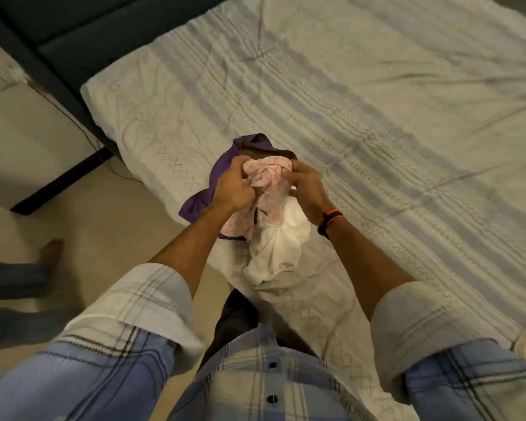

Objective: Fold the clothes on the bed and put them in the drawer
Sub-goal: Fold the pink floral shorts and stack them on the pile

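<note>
A crumpled pink patterned garment (268, 180) is bunched between both hands just above the near corner of the bed. My left hand (233, 183) grips its left side and my right hand (307, 186) grips its right side. Under them lies a purple garment (195, 208) with something dark brown on top of it at the back. A crumpled white garment (278, 247) sits in front of the pile, partly under the pink one. All of it is on the bed's pale striped cover (377, 117). No drawer is in view.
A dark headboard (88, 41) runs along the far left of the bed. A pale piece of furniture with a dark base (28, 141) stands on the tiled floor at left. Another person's foot (50, 252) is on the floor at left.
</note>
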Motion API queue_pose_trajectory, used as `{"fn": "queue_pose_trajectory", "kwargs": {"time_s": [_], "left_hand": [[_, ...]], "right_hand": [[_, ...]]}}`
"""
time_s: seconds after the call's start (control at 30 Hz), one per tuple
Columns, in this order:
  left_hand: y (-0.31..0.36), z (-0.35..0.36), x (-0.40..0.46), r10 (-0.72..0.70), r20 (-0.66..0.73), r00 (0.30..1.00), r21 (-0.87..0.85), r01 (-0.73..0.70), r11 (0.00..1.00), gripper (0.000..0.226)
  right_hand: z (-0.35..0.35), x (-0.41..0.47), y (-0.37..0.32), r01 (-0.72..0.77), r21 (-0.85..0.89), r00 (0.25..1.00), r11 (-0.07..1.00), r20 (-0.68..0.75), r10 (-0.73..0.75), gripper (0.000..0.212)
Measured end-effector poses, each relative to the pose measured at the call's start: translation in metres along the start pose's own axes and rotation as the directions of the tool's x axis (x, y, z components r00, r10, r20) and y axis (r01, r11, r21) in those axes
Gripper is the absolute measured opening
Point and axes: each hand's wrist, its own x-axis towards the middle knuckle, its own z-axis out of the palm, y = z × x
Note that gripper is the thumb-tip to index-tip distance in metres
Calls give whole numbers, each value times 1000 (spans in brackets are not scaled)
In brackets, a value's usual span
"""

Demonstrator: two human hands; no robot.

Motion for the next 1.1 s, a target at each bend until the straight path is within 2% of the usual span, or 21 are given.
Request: {"fn": "queue_pose_trajectory", "kwargs": {"time_s": [0.17, 0.3, 0.37, 0.47, 0.6, 0.7, 0.77, 0.9, 1.1], "left_hand": [[27, -2, -32, 94, 23, 995, -130, -90, 987, 51], [47, -14, -50, 200, 86, 976, -220, -178, 959, 60], [58, -22, -55, 224, 113, 968, -244, -192, 951, 58], [70, -32, -59, 277, 76, 958, -208, -257, 944, 42], [85, -41, -61, 276, 11, 961, -174, -270, 947, 7], [102, -49, -75, 318, -67, 946, -170, -325, 930, 8], [116, -55, -88, 363, -129, 923, -170, -381, 909, 8], [149, -61, -107, 505, -150, 850, -173, -526, 833, 3], [189, -51, -137, 661, -59, 748, -134, -662, 738, 6]], "right_hand": [[-12, -31, -24, 96, 59, 995, 994, -10, -95, 23], [-15, -54, -45, 186, 76, 983, 980, -18, -185, 21], [-17, -61, -53, 215, 50, 976, 975, -44, -213, 18], [-18, -76, -68, 259, 10, 962, 966, -97, -257, 14], [-18, -93, -80, 297, -20, 938, 955, -182, -296, 14], [-16, -106, -82, 305, -131, 912, 943, -245, -329, 31], [-16, -118, -87, 294, -274, 889, 916, -274, -367, 41], [-17, -147, -102, 247, -569, 834, 784, -287, -471, 33], [-26, -180, -115, 359, -609, 759, 708, -251, -600, 39]]}}
